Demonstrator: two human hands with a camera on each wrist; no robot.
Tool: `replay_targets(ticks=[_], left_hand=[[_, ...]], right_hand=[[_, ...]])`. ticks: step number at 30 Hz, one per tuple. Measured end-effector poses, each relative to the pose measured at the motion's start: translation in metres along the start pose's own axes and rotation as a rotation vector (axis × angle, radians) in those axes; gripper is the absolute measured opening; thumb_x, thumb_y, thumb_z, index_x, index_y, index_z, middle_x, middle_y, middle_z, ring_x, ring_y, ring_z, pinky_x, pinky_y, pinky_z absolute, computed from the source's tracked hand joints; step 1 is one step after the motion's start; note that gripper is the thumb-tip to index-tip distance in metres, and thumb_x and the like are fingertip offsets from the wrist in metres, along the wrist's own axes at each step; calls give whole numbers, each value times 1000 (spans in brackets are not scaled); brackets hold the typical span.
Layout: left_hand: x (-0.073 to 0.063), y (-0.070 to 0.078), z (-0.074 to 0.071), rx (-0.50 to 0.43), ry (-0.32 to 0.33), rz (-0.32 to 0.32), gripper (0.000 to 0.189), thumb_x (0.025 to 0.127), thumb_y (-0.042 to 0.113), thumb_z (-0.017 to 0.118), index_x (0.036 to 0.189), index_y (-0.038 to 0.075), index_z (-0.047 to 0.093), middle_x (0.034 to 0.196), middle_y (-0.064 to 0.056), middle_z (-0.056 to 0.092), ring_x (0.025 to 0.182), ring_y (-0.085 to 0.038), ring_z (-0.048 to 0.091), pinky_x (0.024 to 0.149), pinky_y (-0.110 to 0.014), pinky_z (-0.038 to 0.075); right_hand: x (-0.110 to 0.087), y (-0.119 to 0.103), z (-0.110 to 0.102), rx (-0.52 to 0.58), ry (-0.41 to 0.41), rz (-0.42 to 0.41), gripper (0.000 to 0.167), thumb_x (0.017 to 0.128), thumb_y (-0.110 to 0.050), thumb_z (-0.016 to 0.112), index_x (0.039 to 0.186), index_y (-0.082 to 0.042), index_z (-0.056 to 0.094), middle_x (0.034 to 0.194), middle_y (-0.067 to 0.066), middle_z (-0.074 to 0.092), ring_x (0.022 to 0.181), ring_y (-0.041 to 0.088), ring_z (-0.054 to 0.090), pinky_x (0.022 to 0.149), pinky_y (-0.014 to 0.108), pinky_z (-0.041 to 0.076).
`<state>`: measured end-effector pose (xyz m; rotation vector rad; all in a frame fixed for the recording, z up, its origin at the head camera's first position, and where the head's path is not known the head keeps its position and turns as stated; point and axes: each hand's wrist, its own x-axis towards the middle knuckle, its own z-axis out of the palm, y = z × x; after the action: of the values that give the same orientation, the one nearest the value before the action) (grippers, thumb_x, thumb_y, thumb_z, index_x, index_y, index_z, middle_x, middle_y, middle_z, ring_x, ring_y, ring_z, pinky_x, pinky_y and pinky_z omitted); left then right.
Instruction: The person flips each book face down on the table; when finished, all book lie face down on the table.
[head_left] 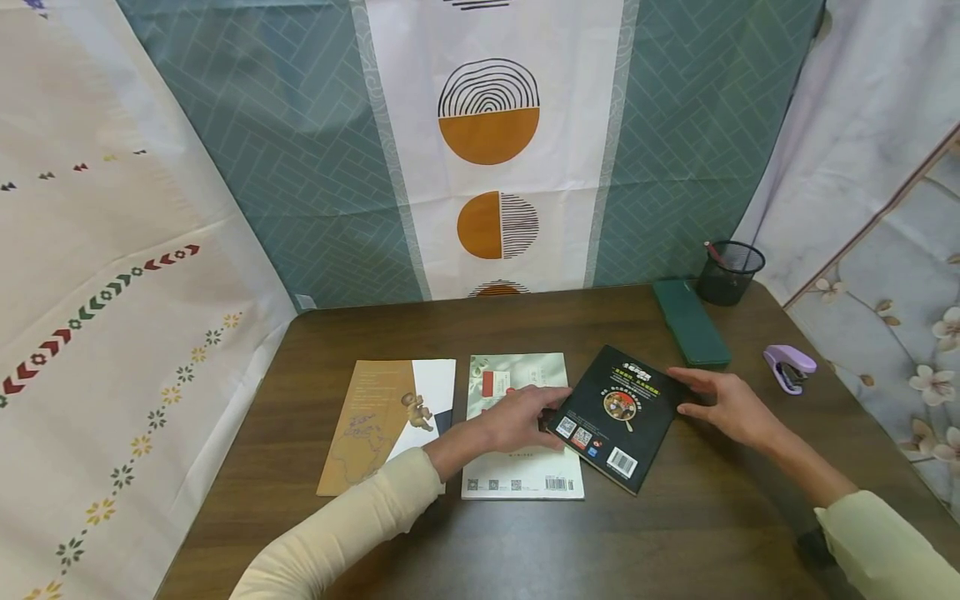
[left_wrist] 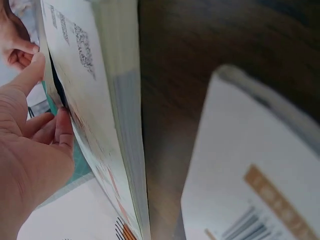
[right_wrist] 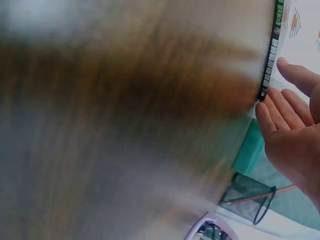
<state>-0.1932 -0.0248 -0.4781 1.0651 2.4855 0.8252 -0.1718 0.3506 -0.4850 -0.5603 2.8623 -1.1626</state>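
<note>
A black book (head_left: 622,417) lies turned at an angle, its left corner over the right edge of a pale green and white book (head_left: 525,479). My left hand (head_left: 517,417) pinches the black book's left edge. In the left wrist view the left hand (left_wrist: 35,135) has its thumb on one face and bent fingers at the edge. My right hand (head_left: 723,404) is at the black book's right side. In the right wrist view the right hand's fingertips (right_wrist: 272,97) touch the end of the spine (right_wrist: 271,55), with the thumb held apart.
A brown and white book (head_left: 375,417) lies at the left. Toward the back right are a dark green box (head_left: 692,325), a black mesh pen holder (head_left: 726,287) with a red pencil, and a purple stapler (head_left: 790,367). Patterned cloths hang around the wooden table (head_left: 510,550).
</note>
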Motion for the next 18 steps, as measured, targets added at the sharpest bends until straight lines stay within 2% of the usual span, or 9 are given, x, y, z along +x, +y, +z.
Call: replay_targets(ticks=[5,10,18], left_hand=[[-1,2,0,87,4,-13,85,89,25,90,160,11,47,131,-2,70,115,-10,58,98,-22,48],[-2,5,1,135,10,-19,83,90,27,89,160,11,48,132,-2,69,116,-11,57,98,-22,49],[-6,13,8,251,18,23,79,92,39,86,158,12,52,157,-2,55,138,-17,51,112,-28,43]], right_hand=[[-2,1,4,-13,43,-30,58,86,2,85,140,10,63,137,31,64,114,50,69,95,53,55],[-1,0,6,-52,49,2,58,87,1,86,140,8,63,138,32,63,113,52,69,95,58,55],[1,-2,5,-108,66,15,55,87,0,86,138,5,66,135,32,65,112,52,70,95,64,53]])
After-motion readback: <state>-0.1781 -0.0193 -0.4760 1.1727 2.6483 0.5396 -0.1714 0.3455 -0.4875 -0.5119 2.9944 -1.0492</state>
